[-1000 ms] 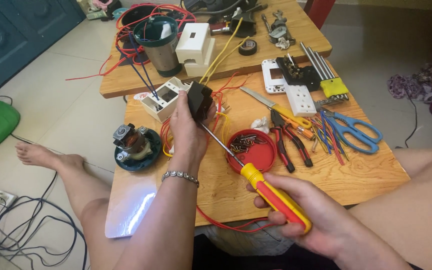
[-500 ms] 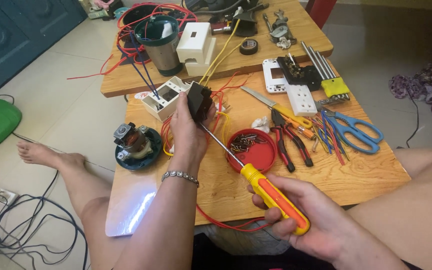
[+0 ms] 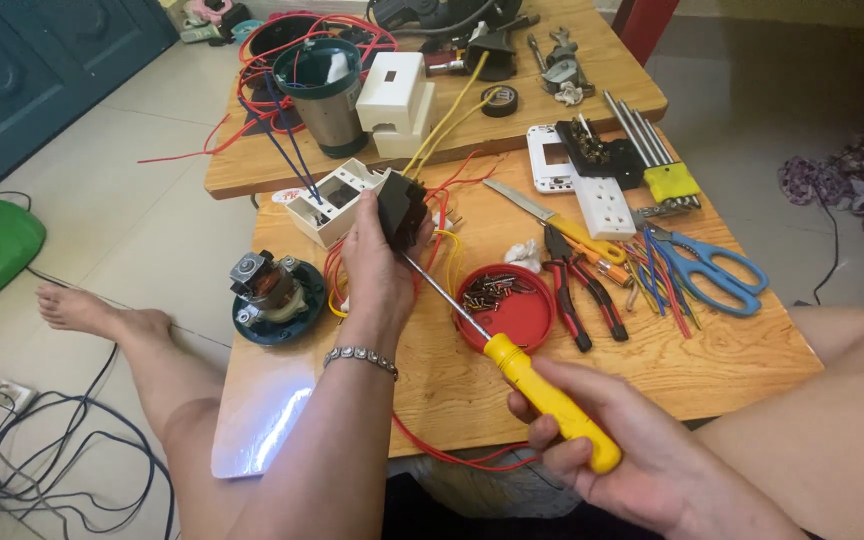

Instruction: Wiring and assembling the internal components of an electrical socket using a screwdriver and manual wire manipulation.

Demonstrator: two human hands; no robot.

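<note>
Both hands busy: left hand (image 3: 377,265) clamped around black switch block (image 3: 402,208), held up over the wooden table (image 3: 652,370); right hand (image 3: 607,455) fisted on yellow screwdriver (image 3: 542,395), tip at block's underside. Looks like mid screw-driving on a terminal. Next probably needs tip seated square, block held steady, clear of yellow wires (image 3: 442,110).

Small black switch block (image 3: 402,208) held upright, yellow-handled screwdriver (image 3: 512,362) slanting, tip at its underside
</note>
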